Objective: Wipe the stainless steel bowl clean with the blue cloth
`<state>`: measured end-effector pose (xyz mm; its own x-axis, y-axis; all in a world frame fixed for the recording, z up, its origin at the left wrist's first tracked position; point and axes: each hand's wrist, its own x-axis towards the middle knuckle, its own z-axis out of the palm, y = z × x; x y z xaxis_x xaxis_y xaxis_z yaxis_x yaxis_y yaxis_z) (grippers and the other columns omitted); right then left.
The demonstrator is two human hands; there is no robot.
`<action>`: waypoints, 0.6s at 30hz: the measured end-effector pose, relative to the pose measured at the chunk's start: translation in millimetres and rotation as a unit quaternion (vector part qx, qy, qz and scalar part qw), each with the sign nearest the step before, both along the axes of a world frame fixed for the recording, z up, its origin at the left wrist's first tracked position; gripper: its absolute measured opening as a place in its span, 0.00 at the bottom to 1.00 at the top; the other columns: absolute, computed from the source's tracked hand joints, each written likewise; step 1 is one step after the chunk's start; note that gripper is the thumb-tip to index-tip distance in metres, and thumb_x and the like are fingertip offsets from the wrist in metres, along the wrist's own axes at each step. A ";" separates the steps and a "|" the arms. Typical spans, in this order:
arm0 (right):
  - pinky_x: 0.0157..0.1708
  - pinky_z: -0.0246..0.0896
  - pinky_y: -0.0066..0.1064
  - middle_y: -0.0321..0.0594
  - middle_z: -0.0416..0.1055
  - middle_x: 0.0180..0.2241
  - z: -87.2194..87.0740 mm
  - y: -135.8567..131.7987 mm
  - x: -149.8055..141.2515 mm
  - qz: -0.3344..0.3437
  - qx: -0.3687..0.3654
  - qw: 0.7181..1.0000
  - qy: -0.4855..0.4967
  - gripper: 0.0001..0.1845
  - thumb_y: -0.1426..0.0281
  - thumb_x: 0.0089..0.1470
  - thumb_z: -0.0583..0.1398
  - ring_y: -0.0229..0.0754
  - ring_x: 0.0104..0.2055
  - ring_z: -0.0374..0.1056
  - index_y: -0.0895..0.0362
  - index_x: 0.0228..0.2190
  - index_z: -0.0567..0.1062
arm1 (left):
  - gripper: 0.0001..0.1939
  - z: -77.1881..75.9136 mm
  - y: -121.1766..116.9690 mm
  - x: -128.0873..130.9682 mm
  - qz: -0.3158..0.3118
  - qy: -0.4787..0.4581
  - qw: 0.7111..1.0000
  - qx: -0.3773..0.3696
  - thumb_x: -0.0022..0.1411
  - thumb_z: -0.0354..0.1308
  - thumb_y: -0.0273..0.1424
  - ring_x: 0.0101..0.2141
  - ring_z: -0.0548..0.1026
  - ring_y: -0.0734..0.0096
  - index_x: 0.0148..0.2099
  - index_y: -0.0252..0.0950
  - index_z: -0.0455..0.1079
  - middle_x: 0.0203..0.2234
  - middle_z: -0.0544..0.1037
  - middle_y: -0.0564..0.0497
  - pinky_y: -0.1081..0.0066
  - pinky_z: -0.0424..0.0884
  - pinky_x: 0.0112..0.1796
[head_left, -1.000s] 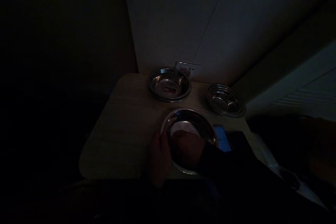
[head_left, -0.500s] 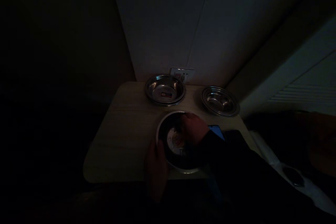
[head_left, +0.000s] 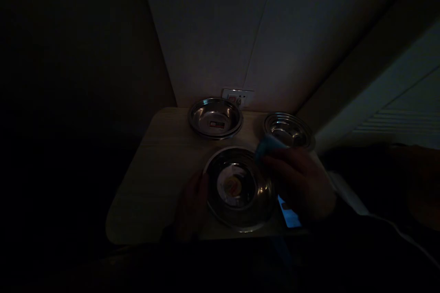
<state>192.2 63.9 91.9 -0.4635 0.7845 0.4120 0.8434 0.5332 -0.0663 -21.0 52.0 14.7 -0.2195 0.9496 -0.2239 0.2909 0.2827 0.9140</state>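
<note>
A shiny round metal basin (head_left: 237, 219) with a pale round label in its bottom rests on the small wooden table near its front edge. My left hand (head_left: 192, 203) grips the basin's left rim, its fingers mostly dark. Over the right rim, my right hand (head_left: 299, 178) is closed on a light-blue sponge or folded cloth (head_left: 270, 145), blurred at its edge. A phone with a lit screen (head_left: 290, 215) lies just right of the basin, partly under my right arm.
Behind, a metal basin with a label (head_left: 216, 116) stands by the wall socket (head_left: 238, 96). Stacked smaller metal bowls (head_left: 288, 128) sit at the back right of the table (head_left: 144, 192). The room is very dark, with a wall (head_left: 213, 27) behind.
My right hand has moved from inside the basin to over its right rim, showing the light-blue piece. My left hand has shifted slightly left and up along the rim. More of the phone screen shows.
</note>
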 end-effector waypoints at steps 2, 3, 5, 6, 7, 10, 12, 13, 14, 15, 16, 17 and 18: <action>0.37 0.61 0.36 0.47 0.69 0.41 -14.5 1.6 -15.4 0.010 -0.099 0.994 -0.055 0.13 0.71 0.56 0.53 0.46 0.40 0.63 0.56 0.42 0.72 | 0.19 -2.0 -3.5 0.5 0.011 -0.004 1.000 -0.014 0.59 0.46 0.39 0.45 0.71 0.62 0.47 0.36 0.69 0.45 0.74 0.45 0.63 0.63 0.48; 0.39 0.60 0.37 0.47 0.69 0.41 -21.3 2.8 -23.5 0.004 -0.136 0.988 -0.076 0.13 0.71 0.55 0.54 0.47 0.41 0.62 0.57 0.42 0.73 | 0.19 -2.7 -5.9 0.0 0.017 -0.010 1.000 -0.018 0.59 0.45 0.38 0.46 0.70 0.62 0.49 0.36 0.68 0.46 0.73 0.45 0.62 0.62 0.48; 0.40 0.59 0.37 0.48 0.69 0.40 -32.3 4.8 -38.3 -0.003 -0.191 0.976 -0.107 0.12 0.73 0.54 0.55 0.48 0.43 0.62 0.58 0.41 0.73 | 0.19 -3.9 -8.4 -2.2 0.016 -0.029 0.999 -0.016 0.59 0.45 0.36 0.48 0.69 0.62 0.50 0.37 0.66 0.48 0.72 0.46 0.63 0.62 0.49; 0.39 0.59 0.36 0.47 0.69 0.40 -36.4 5.4 -44.4 -0.004 -0.213 0.970 -0.117 0.11 0.73 0.54 0.55 0.48 0.43 0.61 0.58 0.40 0.73 | 0.19 -4.4 -7.5 -3.5 0.010 -0.038 0.999 -0.009 0.59 0.45 0.35 0.49 0.69 0.63 0.50 0.37 0.66 0.49 0.72 0.47 0.64 0.62 0.49; 0.38 0.59 0.35 0.47 0.70 0.39 -39.8 5.6 -49.5 0.000 -0.231 0.965 -0.123 0.10 0.73 0.55 0.54 0.47 0.43 0.62 0.58 0.38 0.73 | 0.19 -4.9 -5.2 -4.6 0.003 -0.043 0.999 0.000 0.59 0.45 0.35 0.49 0.68 0.64 0.50 0.37 0.66 0.50 0.71 0.47 0.65 0.62 0.49; 0.36 0.59 0.33 0.44 0.70 0.37 -48.2 4.6 -59.9 0.044 -0.271 0.953 -0.129 0.09 0.72 0.55 0.54 0.45 0.41 0.63 0.58 0.34 0.74 | 0.20 -6.4 5.6 -4.4 -0.020 -0.034 0.999 0.023 0.60 0.43 0.36 0.51 0.67 0.66 0.51 0.37 0.66 0.50 0.70 0.48 0.66 0.61 0.50; 0.36 0.59 0.32 0.42 0.71 0.35 -53.2 4.5 -65.3 0.086 -0.280 0.947 -0.131 0.09 0.73 0.55 0.54 0.45 0.41 0.63 0.58 0.33 0.74 | 0.20 -7.1 10.8 -1.6 -0.033 -0.029 0.999 0.027 0.61 0.42 0.38 0.49 0.69 0.66 0.50 0.37 0.67 0.49 0.72 0.47 0.66 0.62 0.50; 0.37 0.59 0.31 0.42 0.71 0.35 -55.4 5.6 -68.1 0.106 -0.280 0.945 -0.132 0.09 0.73 0.55 0.54 0.44 0.41 0.63 0.58 0.32 0.74 | 0.20 -7.2 11.7 0.0 -0.035 -0.028 0.999 0.022 0.61 0.42 0.39 0.47 0.70 0.66 0.49 0.37 0.68 0.47 0.73 0.47 0.65 0.63 0.49; 0.38 0.58 0.31 0.42 0.71 0.34 -57.2 7.6 -71.1 0.125 -0.279 0.943 -0.134 0.08 0.74 0.55 0.54 0.44 0.40 0.63 0.59 0.32 0.74 | 0.20 -7.3 11.6 1.4 -0.033 -0.027 0.999 0.015 0.61 0.42 0.40 0.44 0.72 0.66 0.47 0.37 0.69 0.45 0.74 0.47 0.65 0.64 0.47; 0.39 0.58 0.32 0.42 0.72 0.34 -58.5 10.8 -74.1 0.140 -0.278 0.941 -0.135 0.09 0.75 0.55 0.54 0.43 0.40 0.63 0.60 0.32 0.74 | 0.20 -7.3 10.7 2.4 -0.029 -0.027 0.999 0.008 0.61 0.43 0.41 0.42 0.73 0.65 0.44 0.36 0.70 0.42 0.76 0.46 0.65 0.66 0.44; 0.40 0.57 0.32 0.43 0.72 0.35 -59.4 15.0 -77.1 0.148 -0.276 0.940 -0.136 0.09 0.75 0.55 0.53 0.43 0.40 0.63 0.60 0.32 0.74 | 0.20 -7.2 9.3 3.0 -0.024 -0.027 0.999 0.004 0.60 0.43 0.41 0.39 0.73 0.65 0.42 0.35 0.70 0.40 0.76 0.46 0.65 0.67 0.42; 0.41 0.57 0.32 0.44 0.72 0.35 -59.8 20.1 -79.8 0.145 -0.275 0.941 -0.134 0.09 0.75 0.55 0.53 0.43 0.40 0.63 0.61 0.33 0.74 | 0.19 -7.3 7.6 3.4 -0.019 -0.028 0.999 0.004 0.60 0.44 0.41 0.37 0.74 0.65 0.40 0.35 0.71 0.38 0.77 0.46 0.66 0.67 0.41; 0.41 0.57 0.32 0.45 0.72 0.35 -59.9 25.7 -82.0 0.129 -0.275 0.944 -0.131 0.10 0.75 0.55 0.53 0.43 0.40 0.64 0.61 0.33 0.74 | 0.19 -7.5 6.0 3.5 -0.017 -0.030 0.999 0.006 0.60 0.44 0.41 0.36 0.74 0.65 0.39 0.35 0.71 0.36 0.77 0.46 0.66 0.67 0.40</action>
<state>110.2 89.6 32.0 -0.6978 0.6934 -0.1798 0.7161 0.6687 -0.2003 -17.5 58.0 7.2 -0.1747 0.9588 -0.2242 0.2450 0.2629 0.9332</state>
